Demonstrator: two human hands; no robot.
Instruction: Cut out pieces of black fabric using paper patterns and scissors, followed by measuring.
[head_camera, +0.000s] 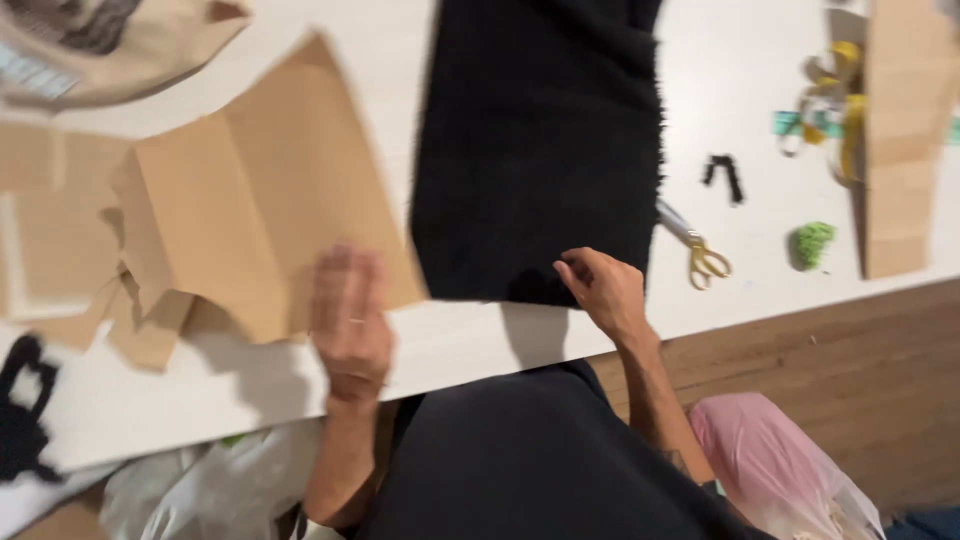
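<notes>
A: Where do the hands sit right now?

B: The left hand (350, 320) lies flat, fingers together and blurred, on the near edge of the brown paper (265, 200), pressing rather than gripping. The right hand (603, 290) rests at the near edge of the black fabric (540, 140), its fingers curled onto the cloth. I cannot tell whether they actually pinch it or only touch it.

A: And where are those two pieces?

B: Both lie on the white table (480, 345). The paper is on the left, creased and partly folded, and the fabric is just right of it, running from the near edge towards the far side. Their edges meet near the middle.

A: Which step does that look like?

B: I judge it to be laying out: paper pattern and cloth being squared up side by side.

A: What does the next move call for?

B: Probably a steady left palm so the paper cannot skid, and a smooth, even pull on the fabric hem. The scissors (695, 245) lie just right of the cloth, within reach.
</notes>
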